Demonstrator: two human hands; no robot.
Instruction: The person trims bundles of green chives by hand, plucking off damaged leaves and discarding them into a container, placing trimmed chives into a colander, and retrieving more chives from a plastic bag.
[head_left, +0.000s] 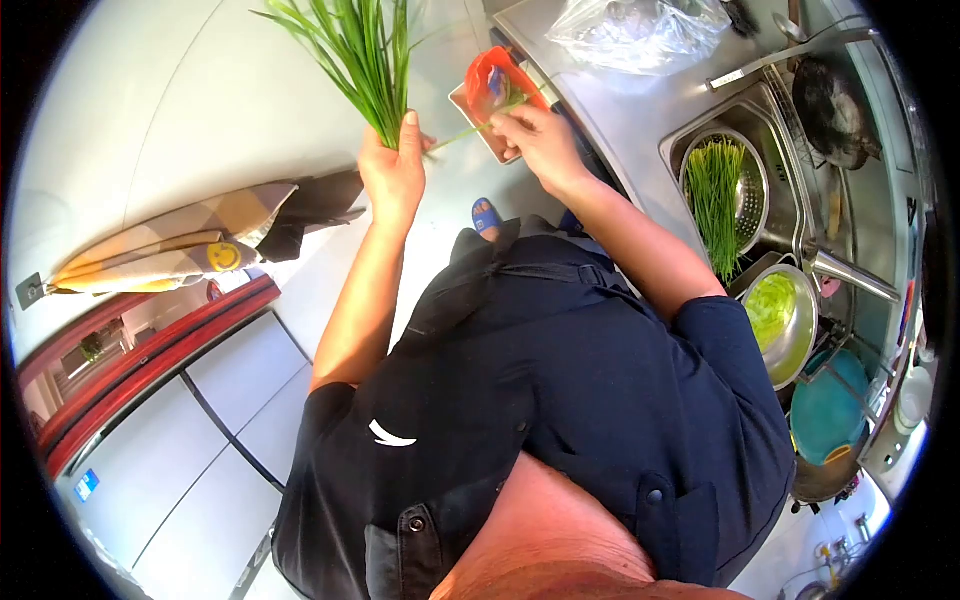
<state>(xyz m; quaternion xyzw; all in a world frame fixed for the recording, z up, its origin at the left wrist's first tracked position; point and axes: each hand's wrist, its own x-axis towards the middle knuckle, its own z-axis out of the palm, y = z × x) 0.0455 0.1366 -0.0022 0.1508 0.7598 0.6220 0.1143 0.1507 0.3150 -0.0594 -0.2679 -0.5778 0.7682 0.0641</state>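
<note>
A bunch of garlic chives (365, 62) is gripped in my left hand (395, 175), the long green leaves fanning upward. My right hand (545, 150) pinches a thin chive strand (460, 136) that stretches between my two hands. Just below that hand stands a small waste bin (490, 130) lined with a red plastic bag (530, 88), with some scraps showing inside. To the right, more chives (715, 190) lie in a perforated steel colander (757, 205) in the sink.
The steel sink (672, 135) is set in a counter (590, 100) on my right. Beside it a metal bowl (798, 345) holds light green chopped vegetable. A clear plastic bag (640, 35) lies on the counter. Cloths (170, 240) hang at left, above a white cabinet (190, 440).
</note>
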